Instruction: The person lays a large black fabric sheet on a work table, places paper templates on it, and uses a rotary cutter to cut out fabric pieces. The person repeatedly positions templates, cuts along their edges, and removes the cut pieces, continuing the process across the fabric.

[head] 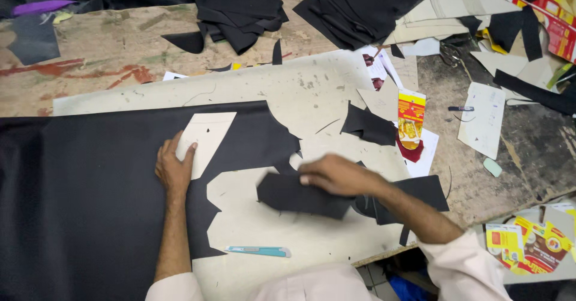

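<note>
- Our left hand (174,168) lies flat, fingers spread and pressing a pale card template (206,134) onto the big black sheet (84,199) that covers the left half of the cutting board (312,85)
- Our right hand (337,175) rests on a cut black piece (300,196), lying on bare board just right of the sheet's cut edge; the fingers are curled down over its top edge, and with the motion blur we cannot be sure whether they pinch it or only press on it
- More cut pieces (420,192) lie under and beyond the right forearm, touching the one in hand
- A blue utility knife (259,251) lies apart from both hands on the bare board near the front edge
- To do this well, we judge that the left palm should keep even weight on the template so it does not creep on the smooth sheet
- The cut piece is best slid flat, not lifted by one corner, so it neither creases nor drags its neighbours
- A black offcut (369,125) and a red and yellow packet (411,116) sit further back on the board, with stacks of black pieces (240,13) beyond
</note>
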